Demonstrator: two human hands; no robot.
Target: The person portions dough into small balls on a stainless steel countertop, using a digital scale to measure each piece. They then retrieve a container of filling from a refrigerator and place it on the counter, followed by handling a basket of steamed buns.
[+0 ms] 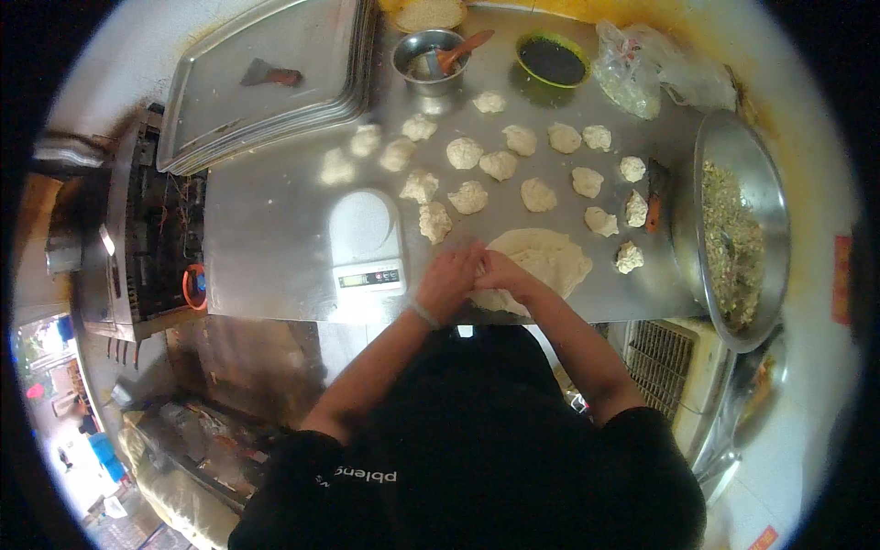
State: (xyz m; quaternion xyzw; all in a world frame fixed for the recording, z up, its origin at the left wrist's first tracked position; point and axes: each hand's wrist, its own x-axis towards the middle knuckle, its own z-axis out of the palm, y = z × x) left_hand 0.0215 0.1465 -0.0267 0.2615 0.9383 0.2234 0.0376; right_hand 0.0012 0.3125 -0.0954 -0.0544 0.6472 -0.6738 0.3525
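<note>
My left hand point(448, 278) and my right hand point(507, 276) meet at the fingertips just above the steel table's near side. A small pale bit, seemingly dough, shows between them, but the fingers hide most of it and I cannot tell which hand grips it. Partly under my right hand and forearm lies a large, flat, uneven sheet of dough point(550, 258). Several rough dough lumps are spread beyond my hands, the nearest lump point(435, 222) just past my left hand. A white digital kitchen scale point(366, 234) sits left of my left hand, its pan bare.
Stacked metal trays point(227, 89) with a brush point(271, 73) stand far left. Behind the lumps are a steel bowl point(430, 86) holding an orange-handled brush, a green bowl point(550, 62) of dark contents and plastic bags point(632, 69). A large basin point(777, 206) of chopped filling stands right, beside a scraper point(655, 196).
</note>
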